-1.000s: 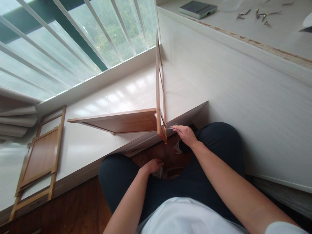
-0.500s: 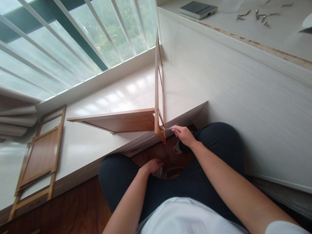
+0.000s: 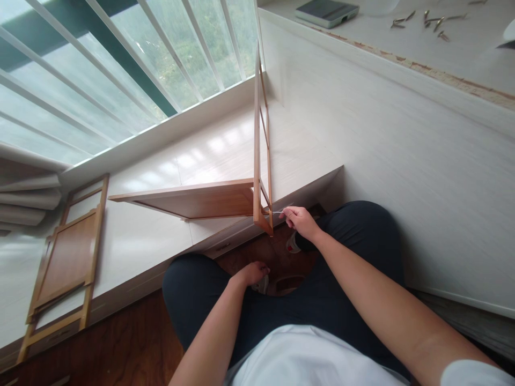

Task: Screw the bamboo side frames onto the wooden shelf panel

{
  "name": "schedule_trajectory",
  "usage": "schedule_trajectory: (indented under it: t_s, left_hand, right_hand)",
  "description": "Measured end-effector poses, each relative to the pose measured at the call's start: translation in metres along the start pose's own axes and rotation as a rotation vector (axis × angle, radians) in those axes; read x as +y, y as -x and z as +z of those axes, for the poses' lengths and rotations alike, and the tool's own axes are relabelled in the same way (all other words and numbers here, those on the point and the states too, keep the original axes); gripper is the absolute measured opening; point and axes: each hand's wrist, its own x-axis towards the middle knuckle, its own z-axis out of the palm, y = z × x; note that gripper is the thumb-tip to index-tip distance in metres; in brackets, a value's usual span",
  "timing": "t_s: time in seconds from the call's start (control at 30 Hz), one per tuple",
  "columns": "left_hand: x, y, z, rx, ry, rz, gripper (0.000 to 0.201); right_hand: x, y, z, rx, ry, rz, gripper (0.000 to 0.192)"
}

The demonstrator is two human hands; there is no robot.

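Note:
An upright wooden frame (image 3: 257, 134) stands on edge on the white window ledge (image 3: 209, 155), joined to a flat brown wooden panel (image 3: 193, 199) that sticks out to the left. My right hand (image 3: 300, 221) pinches a thin metal tool (image 3: 277, 212) whose tip meets the frame's lower corner. My left hand (image 3: 251, 273) rests closed low between my knees, by a white and dark shoe; whether it holds anything is hidden.
A second wooden framed panel (image 3: 64, 257) lies flat at the ledge's left end. A white cabinet wall (image 3: 402, 161) rises on the right; on top lie a dark flat book-like object (image 3: 325, 12) and several loose screws (image 3: 426, 20). Window bars run behind.
My right hand with the thin tool has shifted slightly left toward the frame's lower corner. The left hand has stayed in place.

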Motion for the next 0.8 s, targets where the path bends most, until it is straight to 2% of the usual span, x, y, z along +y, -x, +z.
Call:
schedule_trajectory:
  t_s: [0.3,0.8]
  left_hand:
    - [-0.0016,-0.0015,0.001,0.0,0.007,-0.006,0.039]
    - [-0.0038,-0.0035,0.002,0.006,0.037,0.006,0.039]
  right_hand:
    - [-0.0014,-0.002,0.0019,-0.011,-0.146,0.068,0.05]
    - [-0.006,-0.003,0.0022,-0.003,-0.255,0.125,0.05]
